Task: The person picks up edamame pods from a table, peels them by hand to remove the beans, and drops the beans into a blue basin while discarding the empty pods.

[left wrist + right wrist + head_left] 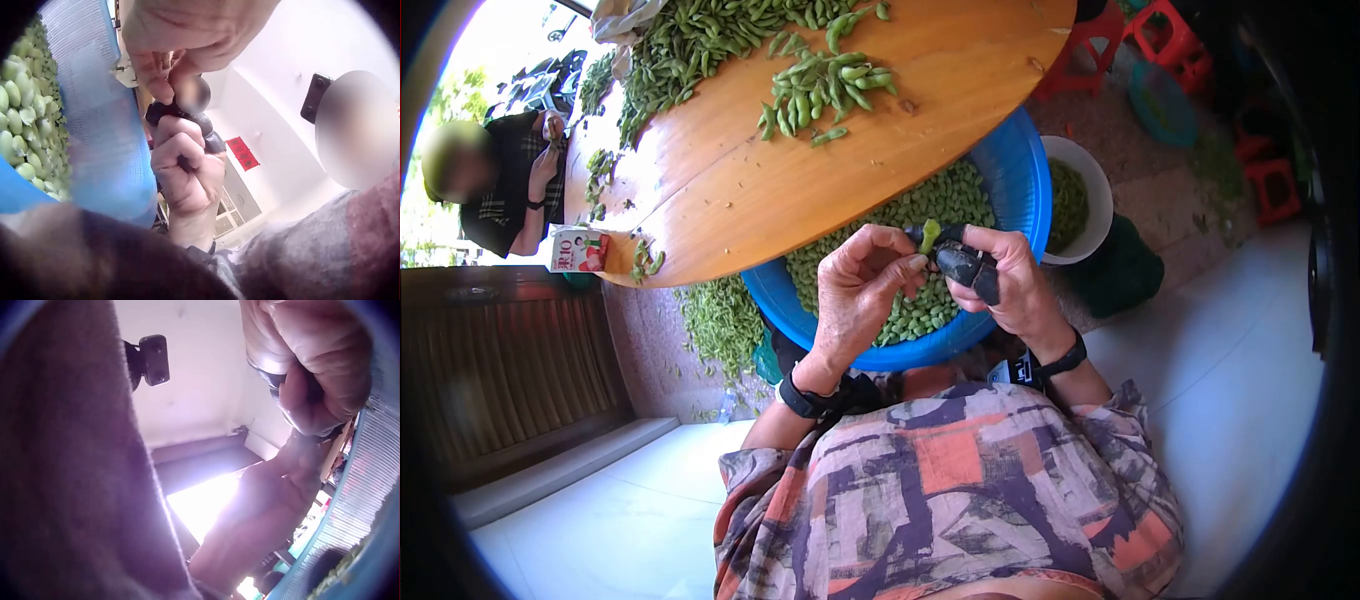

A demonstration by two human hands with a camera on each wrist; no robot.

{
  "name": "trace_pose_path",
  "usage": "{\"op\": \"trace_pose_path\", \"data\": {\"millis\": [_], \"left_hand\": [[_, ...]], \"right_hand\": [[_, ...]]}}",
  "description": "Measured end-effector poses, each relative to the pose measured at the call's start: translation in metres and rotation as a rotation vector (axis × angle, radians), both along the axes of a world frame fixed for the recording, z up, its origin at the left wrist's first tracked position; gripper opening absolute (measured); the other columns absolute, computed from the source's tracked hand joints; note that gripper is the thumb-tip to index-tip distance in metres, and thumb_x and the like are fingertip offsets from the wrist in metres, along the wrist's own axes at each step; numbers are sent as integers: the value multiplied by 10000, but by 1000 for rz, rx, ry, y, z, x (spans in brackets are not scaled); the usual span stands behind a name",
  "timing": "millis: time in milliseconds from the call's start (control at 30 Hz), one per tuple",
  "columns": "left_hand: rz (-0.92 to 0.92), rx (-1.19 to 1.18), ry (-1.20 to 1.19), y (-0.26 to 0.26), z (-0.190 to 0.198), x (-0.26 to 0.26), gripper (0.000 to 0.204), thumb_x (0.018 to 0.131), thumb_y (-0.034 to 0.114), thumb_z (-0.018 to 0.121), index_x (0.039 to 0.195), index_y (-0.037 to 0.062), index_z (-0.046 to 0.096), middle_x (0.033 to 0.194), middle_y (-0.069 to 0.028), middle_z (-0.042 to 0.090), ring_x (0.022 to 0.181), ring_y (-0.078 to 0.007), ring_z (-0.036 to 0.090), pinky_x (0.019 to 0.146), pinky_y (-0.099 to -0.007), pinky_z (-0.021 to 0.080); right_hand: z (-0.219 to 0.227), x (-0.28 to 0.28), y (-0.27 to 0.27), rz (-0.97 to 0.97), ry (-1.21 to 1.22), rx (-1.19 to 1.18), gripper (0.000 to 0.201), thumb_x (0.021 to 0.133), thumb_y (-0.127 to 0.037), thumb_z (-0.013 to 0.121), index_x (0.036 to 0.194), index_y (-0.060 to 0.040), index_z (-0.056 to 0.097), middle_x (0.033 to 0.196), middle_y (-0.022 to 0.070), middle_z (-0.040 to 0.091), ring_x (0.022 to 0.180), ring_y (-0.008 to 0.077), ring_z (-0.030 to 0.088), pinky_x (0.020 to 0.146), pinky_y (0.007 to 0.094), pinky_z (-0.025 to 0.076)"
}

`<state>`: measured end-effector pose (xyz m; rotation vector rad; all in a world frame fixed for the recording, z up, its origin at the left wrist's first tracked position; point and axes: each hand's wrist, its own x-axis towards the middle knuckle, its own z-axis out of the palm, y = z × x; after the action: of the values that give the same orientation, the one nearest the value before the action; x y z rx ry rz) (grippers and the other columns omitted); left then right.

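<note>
Above the tub, the left hand (860, 290) pinches the lower end of a green pod (930, 236) between thumb and fingertip. On the other side, the right hand (1020, 285) has its fingers curled at the same pod, with black material (968, 268) covering parts of its fingers; whether this is wrapping or a tool I cannot tell. In the left wrist view the left hand (200, 34) is above the curled right hand (187, 165), fingertips close together. The right wrist view has the right hand (325, 356) at the top and the left hand (262, 512) below; the pod is hidden there.
A blue tub (1027, 180) of shelled green beans (920, 318) sits under the hands. The wooden table (730, 215) beyond bears pod piles (825, 90) and a carton (580, 249). Right of the tub are a white bucket (1100, 200) and red stools (1165, 40). Another person (505, 185) sits far left.
</note>
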<state>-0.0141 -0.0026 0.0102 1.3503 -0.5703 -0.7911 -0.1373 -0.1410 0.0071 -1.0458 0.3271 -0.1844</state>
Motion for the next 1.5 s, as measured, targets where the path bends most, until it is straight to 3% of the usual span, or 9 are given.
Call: {"op": "trace_pose_path", "data": {"millis": [300,533,633,933,1067,1133,1233,1400,1500], "left_hand": [[7,-60,-26,-5,3,0,168,877,-64,634,932,38,512,806,-62,624,648,-117,622,528,-225,494],[-244,-264,816,2,-8,8,293,835,-66,660,1066,21,503,814,-87,630,516,-157,539,430,-242,392],[-205,-239,804,7,-10,9,356,849,-45,651,1180,-2,529,821,-98,637,515,-149,541,430,-227,392],[51,360,-906,28,-20,25,202,736,-83,635,920,2,632,737,-122,591,679,-260,618,614,-331,482],[64,357,-1069,26,-20,21,141,787,-79,628,903,-2,606,746,-97,620,669,-193,636,592,-313,494],[-19,280,-196,24,-20,15,115,851,-71,608,938,0,583,772,-69,642,675,-118,636,570,-276,502],[-80,62,18,3,4,-1,141,902,-94,551,1020,-18,557,865,-56,633,706,-104,631,582,-243,512],[-144,57,-614,-18,35,1,195,848,-64,643,1024,-20,571,880,-78,647,721,-130,655,639,-246,533],[-17,121,-1007,-12,51,45,128,790,-51,663,894,6,616,826,-109,631,675,-232,667,601,-298,543]], "right_hand": [[6,-2,-6,-7,5,-207,140,883,-134,536,861,-26,621,630,-16,555,540,28,495,471,195,389],[5,-1,-9,129,-2,-105,179,842,-47,538,975,-13,654,687,29,574,556,101,529,510,242,412],[4,4,-6,-150,-319,-1032,285,732,54,545,999,22,639,777,105,549,659,250,567,586,326,444],[12,-11,-46,-422,-74,-1127,243,852,2,590,1087,1,652,844,136,585,695,256,584,672,314,468],[7,-18,-41,-412,-2,-1032,275,868,-55,621,1139,-21,654,869,101,604,717,187,578,690,290,469],[7,-16,-32,-348,52,-881,322,866,-134,675,1169,-30,651,858,64,593,742,150,568,705,296,473],[14,-4,-13,-242,58,-742,401,856,-178,708,1220,-30,629,860,48,581,754,114,551,703,271,468],[10,-10,-21,-402,-7,-593,873,810,-794,472,1197,-25,615,770,-24,576,581,19,504,497,173,389],[3,-33,-72,-720,122,-649,466,938,-428,600,1177,-28,611,711,-29,543,550,17,455,501,168,348]]}}
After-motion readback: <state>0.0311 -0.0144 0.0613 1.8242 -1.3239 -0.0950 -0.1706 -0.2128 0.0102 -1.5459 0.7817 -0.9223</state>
